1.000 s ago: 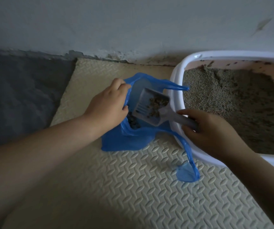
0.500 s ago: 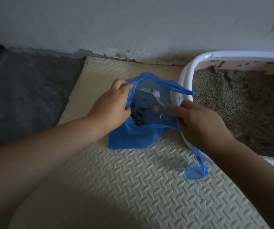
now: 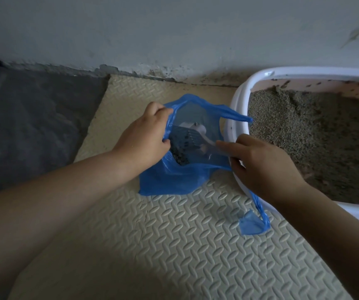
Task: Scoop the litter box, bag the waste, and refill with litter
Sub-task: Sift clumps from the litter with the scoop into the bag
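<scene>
A blue plastic bag [image 3: 174, 180] stands open on the cream foam mat, just left of the white litter box [image 3: 239, 100]. My left hand [image 3: 144, 139] grips the bag's left rim and holds the mouth open. My right hand [image 3: 260, 165] grips the handle of a grey slotted scoop [image 3: 190, 137], whose head is tipped down inside the bag. Dark clumps of waste [image 3: 179, 158] lie in the bag under the scoop. The box holds grey-brown litter [image 3: 315, 137], piled toward its back left corner.
The foam mat [image 3: 152, 234] with a raised pattern covers the floor under the bag and box. A dark grey mat [image 3: 33, 126] lies to the left. A stained wall [image 3: 174, 29] runs along the back. One loose bag handle [image 3: 253, 224] trails on the mat.
The scoop, loaded with clumps above the bag a second ago, has tipped over into the bag and its load has dropped in. My right hand moved left toward the bag.
</scene>
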Action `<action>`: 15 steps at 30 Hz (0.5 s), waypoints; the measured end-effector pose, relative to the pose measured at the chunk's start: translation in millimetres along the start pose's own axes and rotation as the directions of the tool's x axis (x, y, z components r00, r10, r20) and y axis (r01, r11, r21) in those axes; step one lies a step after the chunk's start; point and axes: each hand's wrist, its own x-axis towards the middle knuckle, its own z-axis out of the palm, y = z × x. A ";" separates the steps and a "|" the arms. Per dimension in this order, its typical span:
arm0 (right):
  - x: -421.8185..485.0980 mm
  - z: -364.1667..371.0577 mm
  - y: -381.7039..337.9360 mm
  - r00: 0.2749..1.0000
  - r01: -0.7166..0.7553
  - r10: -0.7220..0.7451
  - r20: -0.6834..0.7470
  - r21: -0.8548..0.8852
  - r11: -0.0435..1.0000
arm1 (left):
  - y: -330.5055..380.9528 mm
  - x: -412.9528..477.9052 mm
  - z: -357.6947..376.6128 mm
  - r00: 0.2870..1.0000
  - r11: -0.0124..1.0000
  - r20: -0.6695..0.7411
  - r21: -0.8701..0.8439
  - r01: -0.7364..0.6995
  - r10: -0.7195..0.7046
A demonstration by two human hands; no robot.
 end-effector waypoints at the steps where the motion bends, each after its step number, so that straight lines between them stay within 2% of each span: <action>1: -0.8 -1.0 0.3 1.000 -0.011 0.011 0.004 0.004 1.000 | 0.3 -0.1 0.2 1.000 1.000 0.001 0.000 0.000 0.000; 3: -2.4 -5.9 2.4 0.997 -0.073 0.074 -0.009 0.049 0.996 | 1.1 0.0 0.2 1.000 1.000 0.001 -0.001 0.002 -0.002; 7: -6.7 -23.2 6.8 0.968 -0.251 0.244 0.061 0.293 0.923 | 3.8 0.9 -0.6 1.000 1.000 -0.007 -0.012 -0.001 0.001; 12: -24.4 -38.6 20.7 0.882 -0.470 0.407 0.236 0.480 0.741 | 14.5 2.8 -0.6 0.999 0.999 -0.023 -0.010 -0.050 0.050; 15: -42.8 -53.9 33.3 0.834 -0.536 0.473 0.283 0.618 0.575 | 25.8 8.8 1.7 0.991 0.993 -0.065 -0.008 -0.114 0.113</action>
